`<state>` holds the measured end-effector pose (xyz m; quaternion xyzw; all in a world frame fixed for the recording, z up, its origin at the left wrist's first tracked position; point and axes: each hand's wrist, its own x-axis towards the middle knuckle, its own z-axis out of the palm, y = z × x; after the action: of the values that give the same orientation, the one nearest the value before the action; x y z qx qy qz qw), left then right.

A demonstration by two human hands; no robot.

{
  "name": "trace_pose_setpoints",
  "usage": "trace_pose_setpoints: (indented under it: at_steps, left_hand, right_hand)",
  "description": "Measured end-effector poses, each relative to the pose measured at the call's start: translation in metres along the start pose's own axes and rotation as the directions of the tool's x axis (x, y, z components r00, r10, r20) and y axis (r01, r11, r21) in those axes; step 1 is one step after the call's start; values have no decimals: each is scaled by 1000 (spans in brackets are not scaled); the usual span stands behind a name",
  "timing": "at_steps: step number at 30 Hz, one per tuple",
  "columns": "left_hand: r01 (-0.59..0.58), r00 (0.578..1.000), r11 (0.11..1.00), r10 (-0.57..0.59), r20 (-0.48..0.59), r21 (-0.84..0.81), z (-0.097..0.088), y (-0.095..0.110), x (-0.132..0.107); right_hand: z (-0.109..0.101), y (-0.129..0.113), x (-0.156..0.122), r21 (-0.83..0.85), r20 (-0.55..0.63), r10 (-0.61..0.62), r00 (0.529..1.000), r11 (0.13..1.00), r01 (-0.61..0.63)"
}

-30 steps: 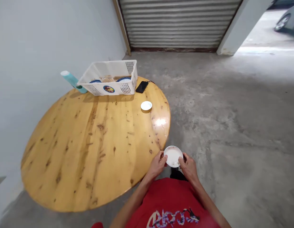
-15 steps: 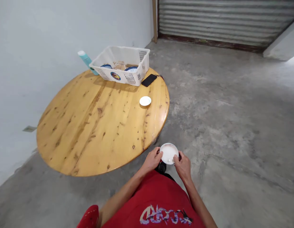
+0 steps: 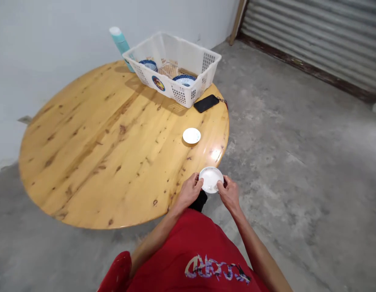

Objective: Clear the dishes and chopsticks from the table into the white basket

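Both my hands hold a small white dish (image 3: 210, 179) level, just off the near right edge of a round wooden table (image 3: 109, 146). My left hand (image 3: 189, 191) grips the dish's left rim and my right hand (image 3: 228, 194) grips its right rim. A second small white dish (image 3: 191, 135) lies on the table a little beyond the held one.
At the table's far side stands a white plastic basket (image 3: 176, 61) with blue-rimmed bowls (image 3: 184, 80) in it. A teal bottle (image 3: 122, 44) leans behind the basket and a black phone (image 3: 206, 103) lies beside it. Bare concrete floor (image 3: 297, 162) stretches to the right, up to a roller shutter (image 3: 321, 36).
The view has swung left and closer to the table. The held dish has risen from in front of my body to the table's edge, still in both hands.
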<state>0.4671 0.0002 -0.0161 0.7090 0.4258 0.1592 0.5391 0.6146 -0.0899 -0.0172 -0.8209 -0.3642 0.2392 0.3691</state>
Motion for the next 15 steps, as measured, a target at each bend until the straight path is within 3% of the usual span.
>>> trace_pose_setpoints:
  at_steps: [4, 8, 15]
  left_hand:
    - [60, 989, 998, -63, -136, -26, -8, 14, 51]
    - [139, 956, 986, -109, -273, 92, -17, 25, 90]
    - [339, 905, 859, -186, -383, 383, -44, 35, 143]
  right_hand:
    - [1, -19, 74, -57, 101, -61, 993, 996, 67]
    - [12, -35, 135, -95, 196, -98, 976, 988, 118]
    - [40, -57, 200, -94, 272, -153, 950, 978, 185]
